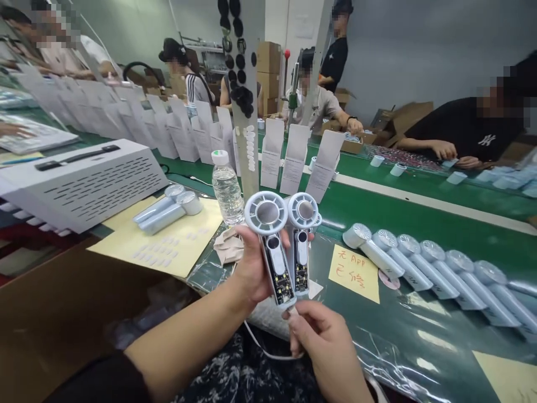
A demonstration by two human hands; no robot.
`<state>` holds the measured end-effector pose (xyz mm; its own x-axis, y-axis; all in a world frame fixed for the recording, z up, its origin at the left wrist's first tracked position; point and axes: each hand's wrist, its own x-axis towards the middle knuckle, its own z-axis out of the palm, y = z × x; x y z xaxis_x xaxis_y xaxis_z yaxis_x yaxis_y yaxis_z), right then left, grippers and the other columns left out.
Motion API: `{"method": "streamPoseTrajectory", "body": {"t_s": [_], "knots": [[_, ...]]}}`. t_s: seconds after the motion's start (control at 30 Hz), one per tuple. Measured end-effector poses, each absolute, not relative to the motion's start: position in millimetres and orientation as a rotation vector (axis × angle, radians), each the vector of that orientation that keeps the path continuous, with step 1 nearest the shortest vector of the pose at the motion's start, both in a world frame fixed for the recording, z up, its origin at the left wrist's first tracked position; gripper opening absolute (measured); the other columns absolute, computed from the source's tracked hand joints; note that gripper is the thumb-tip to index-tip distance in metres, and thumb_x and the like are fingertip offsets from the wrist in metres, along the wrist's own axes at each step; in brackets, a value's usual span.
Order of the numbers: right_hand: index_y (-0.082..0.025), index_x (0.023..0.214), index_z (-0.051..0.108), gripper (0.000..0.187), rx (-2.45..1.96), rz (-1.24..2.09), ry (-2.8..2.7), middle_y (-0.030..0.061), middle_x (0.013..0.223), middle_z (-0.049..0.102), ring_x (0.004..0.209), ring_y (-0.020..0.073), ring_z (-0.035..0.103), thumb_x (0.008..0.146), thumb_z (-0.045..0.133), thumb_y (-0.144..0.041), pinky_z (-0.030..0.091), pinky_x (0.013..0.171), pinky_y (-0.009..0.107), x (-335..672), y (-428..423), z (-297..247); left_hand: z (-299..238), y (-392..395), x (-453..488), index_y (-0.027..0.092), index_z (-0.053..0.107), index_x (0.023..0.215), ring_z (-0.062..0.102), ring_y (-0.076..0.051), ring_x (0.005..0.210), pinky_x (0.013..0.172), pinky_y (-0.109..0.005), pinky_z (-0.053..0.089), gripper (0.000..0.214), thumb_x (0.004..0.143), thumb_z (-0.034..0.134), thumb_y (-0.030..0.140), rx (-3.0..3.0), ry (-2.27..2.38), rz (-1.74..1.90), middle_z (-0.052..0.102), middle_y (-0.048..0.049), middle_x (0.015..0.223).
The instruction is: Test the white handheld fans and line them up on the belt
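Note:
My left hand [250,273] is wrapped round two light-blue handheld fans, held upright side by side. The nearer handheld fan [277,262] has its handle front off, baring a circuit board and a white oblong part. Just behind it to the right, the second handheld fan [302,254] shows its board too. At the foot of the nearer fan, my right hand [325,341] pinches the plug end of a white cable [268,354]. The plug touches the handle's bottom; how far it is inserted is hidden by my fingers.
Several wrapped fans [432,274] lie in a row at right, beside a handwritten yellow note [354,273]. Left are a water bottle [227,190], yellow paper [168,246] and a vented white case [84,182]. White boxes [272,154] line the green belt [377,207]; co-workers sit beyond.

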<state>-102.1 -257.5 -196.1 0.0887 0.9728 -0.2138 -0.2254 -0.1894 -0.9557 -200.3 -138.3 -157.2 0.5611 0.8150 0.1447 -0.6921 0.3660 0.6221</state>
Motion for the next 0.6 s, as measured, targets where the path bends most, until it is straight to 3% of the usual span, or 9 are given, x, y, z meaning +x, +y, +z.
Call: {"method": "streamPoseTrajectory", "body": {"t_s": [0.3, 0.43, 0.6], "knots": [[-0.020, 0.051, 0.061, 0.041, -1.226, 1.202, -1.184, -0.0010, 0.041, 0.055, 0.040, 0.0125, 0.051, 0.081, 0.067, -0.047, 0.038, 0.044, 0.022, -116, -242, -201, -166, -138, -220, 0.016, 0.067, 0.068, 0.069, -0.026, 0.083, 0.071, -0.035, 0.056, 0.066, 0.058, 0.067, 0.082, 0.668, 0.263, 0.989, 0.073, -0.0092, 0.086], [-0.019, 0.057, 0.059, 0.046, -1.243, 1.246, -1.073, -0.0014, 0.041, 0.054, 0.039, 0.0116, 0.049, 0.078, 0.069, -0.059, 0.038, 0.044, 0.022, -129, -239, -204, -168, -136, -229, 0.016, 0.067, 0.068, 0.069, -0.024, 0.080, 0.071, -0.034, 0.056, 0.067, 0.059, 0.065, 0.083, 0.647, 0.249, 1.025, 0.073, -0.0090, 0.088], [-0.020, 0.072, 0.057, 0.054, -1.228, 1.405, -0.891, -0.0069, 0.040, 0.044, 0.034, 0.0107, 0.041, 0.083, 0.054, -0.073, 0.031, 0.039, 0.022, -146, -239, -210, -173, -136, -235, 0.014, 0.069, 0.068, 0.068, -0.020, 0.076, 0.067, -0.028, 0.055, 0.066, 0.056, 0.070, 0.079, 0.681, 0.308, 1.138, 0.073, -0.0098, 0.093]]}}
